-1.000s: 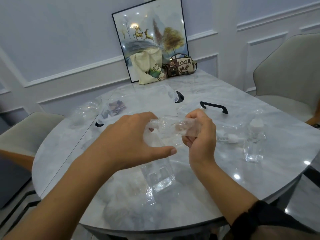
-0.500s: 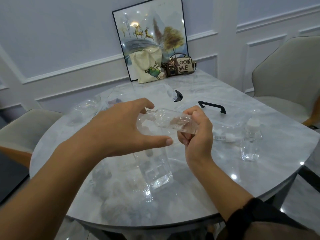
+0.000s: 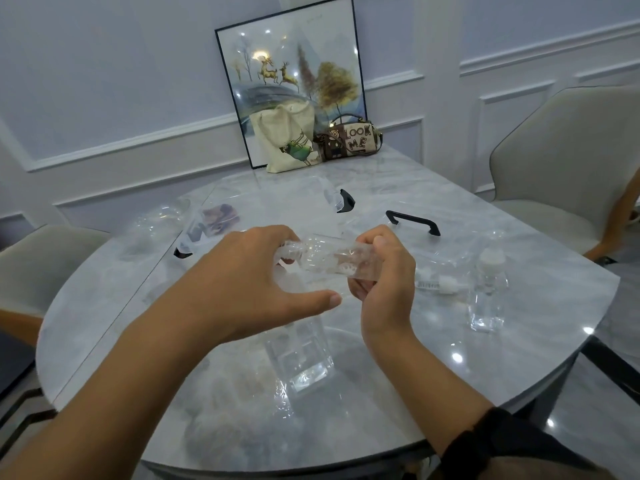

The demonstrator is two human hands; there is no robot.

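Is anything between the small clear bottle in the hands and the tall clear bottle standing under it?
Only the left hand: its thumb crosses above the tall clear bottle, under the small clear bottle. Nothing else shows.

Home dining rm: marble table (image 3: 433, 202), chairs (image 3: 568, 161).

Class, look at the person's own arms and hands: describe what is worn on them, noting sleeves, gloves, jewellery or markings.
Both the left hand and the right hand are bare: no gloves, rings or watch show. The left forearm is uncovered to the picture's edge. On the right arm a black sleeve begins well above the wrist. No markings are visible.
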